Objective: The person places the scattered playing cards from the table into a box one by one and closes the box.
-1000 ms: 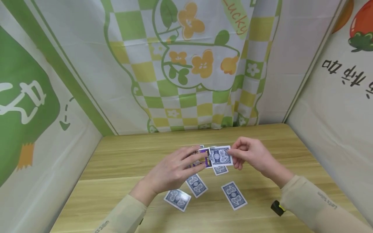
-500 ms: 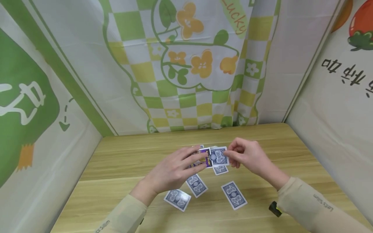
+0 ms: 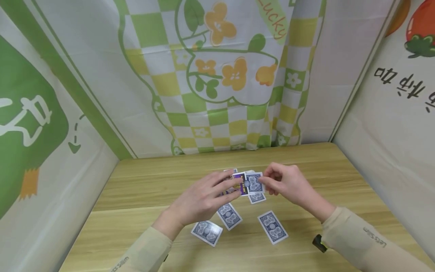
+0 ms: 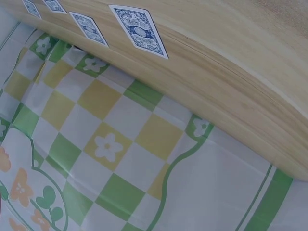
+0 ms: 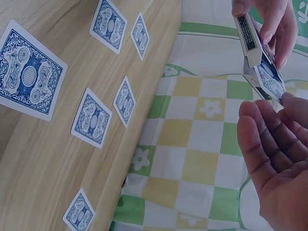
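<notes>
My left hand (image 3: 207, 192) holds a card box (image 3: 242, 184), purple with yellow print in the head view; its white side shows in the right wrist view. A blue-backed playing card (image 3: 255, 182) sticks partway out of the box's right end. My right hand (image 3: 287, 183) pinches the card's outer end, thumb (image 5: 294, 103) on its edge. In the right wrist view the box flap stands open beside the card, and several right fingers lie curled below it. The left wrist view shows neither hand, only loose cards (image 4: 139, 31) and the backdrop.
Several blue-backed cards lie face down on the wooden table (image 3: 136, 219): one card (image 3: 273, 227) front right, another card (image 3: 207, 233) front left, others under and behind the hands. A checked cloth backdrop (image 3: 221, 121) hangs at the table's back edge, with printed walls at both sides.
The right hand has moved left, and the card has slid farther into the box; less of it shows. The left hand and the table cards have stayed in place.
</notes>
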`<state>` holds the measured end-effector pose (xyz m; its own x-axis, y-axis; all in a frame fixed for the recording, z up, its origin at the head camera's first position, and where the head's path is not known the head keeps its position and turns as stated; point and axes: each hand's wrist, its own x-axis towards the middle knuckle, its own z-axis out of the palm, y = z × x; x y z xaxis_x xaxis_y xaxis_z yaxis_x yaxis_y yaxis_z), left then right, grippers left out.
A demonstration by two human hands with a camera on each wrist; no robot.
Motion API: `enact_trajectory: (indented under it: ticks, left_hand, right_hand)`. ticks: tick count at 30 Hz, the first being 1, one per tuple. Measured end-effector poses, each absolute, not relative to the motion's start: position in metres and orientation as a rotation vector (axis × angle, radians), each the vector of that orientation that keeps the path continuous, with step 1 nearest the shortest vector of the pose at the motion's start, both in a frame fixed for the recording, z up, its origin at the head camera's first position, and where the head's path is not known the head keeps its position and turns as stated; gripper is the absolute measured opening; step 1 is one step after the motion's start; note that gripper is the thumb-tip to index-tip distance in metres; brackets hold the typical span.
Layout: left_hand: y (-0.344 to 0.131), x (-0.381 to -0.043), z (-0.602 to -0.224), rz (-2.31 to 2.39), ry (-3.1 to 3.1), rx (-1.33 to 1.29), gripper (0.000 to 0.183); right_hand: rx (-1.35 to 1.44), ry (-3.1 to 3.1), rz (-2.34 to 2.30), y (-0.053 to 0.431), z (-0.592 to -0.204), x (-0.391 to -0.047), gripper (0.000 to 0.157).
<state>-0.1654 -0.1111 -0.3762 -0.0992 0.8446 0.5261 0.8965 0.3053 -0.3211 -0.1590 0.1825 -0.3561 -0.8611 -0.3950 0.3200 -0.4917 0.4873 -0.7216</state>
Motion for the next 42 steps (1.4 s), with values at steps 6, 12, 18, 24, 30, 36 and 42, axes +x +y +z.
enact_trajectory:
  ticks: [6,12,18,24,30,36,42]
  left_hand:
    - [-0.110,-0.165,-0.375,-0.097,-1.948,-1.547,0.048]
    - [-0.109,-0.164,-0.375,-0.098,-1.952,-1.553,0.050]
    - [-0.109,-0.165,-0.377,-0.103,-1.953,-1.550,0.050]
    - [-0.110,-0.165,-0.377,-0.095,-1.962,-1.550,0.050]
    - [-0.110,-0.165,-0.377,-0.093,-1.968,-1.545,0.051]
    - [-0.110,-0.164,-0.376,-0.097,-1.966,-1.543,0.052]
    - [-0.109,-0.165,-0.376,-0.113,-1.948,-1.553,0.054]
  right_hand:
    - [0.801,-2.610,1.246,0.180,-0.357,-0.160,0.014]
    - [0.807,-2.621,1.184,0.177,-0.356,-0.160,0.014]
    - [0.844,-2.599,1.158,0.175,-0.357,-0.160,0.010]
    - [0.919,-2.526,1.106,0.175,-0.360,-0.161,0.011]
    - [1.003,-2.467,1.024,0.174,-0.362,-0.161,0.016]
    - [1.030,-2.488,0.991,0.173,-0.364,-0.161,0.014]
    - [0.994,-2.537,1.055,0.172,-0.365,-0.161,0.003]
